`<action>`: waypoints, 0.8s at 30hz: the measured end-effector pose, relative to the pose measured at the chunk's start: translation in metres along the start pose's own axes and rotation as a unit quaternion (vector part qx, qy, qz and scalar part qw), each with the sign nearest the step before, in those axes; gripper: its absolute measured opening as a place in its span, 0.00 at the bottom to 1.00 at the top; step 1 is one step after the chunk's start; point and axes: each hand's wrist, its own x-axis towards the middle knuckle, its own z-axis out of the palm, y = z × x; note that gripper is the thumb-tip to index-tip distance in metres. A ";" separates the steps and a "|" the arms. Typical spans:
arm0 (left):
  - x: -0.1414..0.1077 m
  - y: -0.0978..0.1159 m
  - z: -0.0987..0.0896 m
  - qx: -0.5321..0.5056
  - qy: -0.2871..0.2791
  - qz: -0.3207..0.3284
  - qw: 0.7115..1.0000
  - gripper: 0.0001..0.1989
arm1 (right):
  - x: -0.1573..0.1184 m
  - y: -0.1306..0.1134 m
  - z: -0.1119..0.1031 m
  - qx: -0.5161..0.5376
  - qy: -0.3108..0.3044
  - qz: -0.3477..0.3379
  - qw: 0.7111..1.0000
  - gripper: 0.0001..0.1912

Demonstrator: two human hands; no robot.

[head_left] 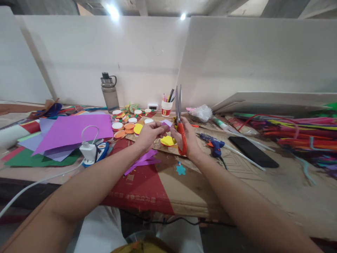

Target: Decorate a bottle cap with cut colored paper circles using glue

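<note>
My left hand (152, 134) pinches a small piece of purple paper (166, 123) above the middle of the table. Close beside it, my right hand (189, 137) is closed around orange-handled scissors (181, 135), whose blades point up and stand slightly apart. The right fingertips come near the paper's edge; I cannot tell whether they touch it. Below the hands lies a yellow paper disc (167, 141). A blue paper flower (180, 169) rests on the cardboard nearer to me. Purple paper strips (143, 161) lie under my left wrist.
Coloured paper sheets (76, 131), a charger (89, 151) and a water bottle (109, 93) stand left. Several round pieces (129, 127) and a pen cup (166, 108) are behind. To the right lie a glue gun (216, 147), a phone (252, 151) and pipe cleaners (297, 135).
</note>
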 end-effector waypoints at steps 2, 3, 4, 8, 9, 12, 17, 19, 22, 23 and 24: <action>0.001 0.000 -0.001 0.008 -0.005 0.004 1.000 0.09 | 0.000 0.000 0.000 0.005 -0.006 -0.002 1.000 0.14; 0.001 0.001 -0.001 0.010 -0.006 0.005 1.000 0.09 | 0.000 0.000 0.000 0.009 -0.009 -0.001 1.000 0.14; 0.001 0.001 -0.001 0.008 -0.007 0.004 1.000 0.09 | 0.000 0.001 0.000 0.014 -0.013 0.000 1.000 0.14; 0.000 0.003 0.000 -0.005 -0.008 -0.005 1.000 0.09 | 0.000 0.003 0.000 0.021 -0.013 -0.001 1.000 0.16; 0.000 0.003 0.000 -0.007 -0.007 -0.007 1.000 0.09 | 0.000 0.003 0.000 0.021 -0.011 -0.004 1.000 0.16; 0.001 0.001 -0.001 -0.012 -0.008 -0.012 1.000 0.09 | -0.001 0.003 0.000 0.013 -0.011 -0.012 1.000 0.17; 0.007 0.007 -0.008 -0.036 -0.005 -0.010 0.999 0.10 | 0.003 0.009 -0.007 -0.018 -0.011 0.002 1.000 0.17; 0.011 0.013 -0.013 -0.055 0.029 -0.026 0.998 0.10 | 0.007 0.013 -0.011 -0.060 -0.026 0.014 0.998 0.19; 0.016 0.021 -0.020 -0.048 0.083 -0.040 0.995 0.10 | 0.013 0.015 -0.018 -0.139 -0.060 0.000 0.988 0.20; 0.017 0.023 -0.023 -0.049 0.091 -0.042 0.994 0.10 | 0.013 0.014 -0.020 -0.163 -0.074 -0.009 0.984 0.19; 0.018 0.024 -0.025 -0.051 0.096 -0.043 0.993 0.10 | 0.014 0.012 -0.022 -0.183 -0.088 -0.017 0.979 0.19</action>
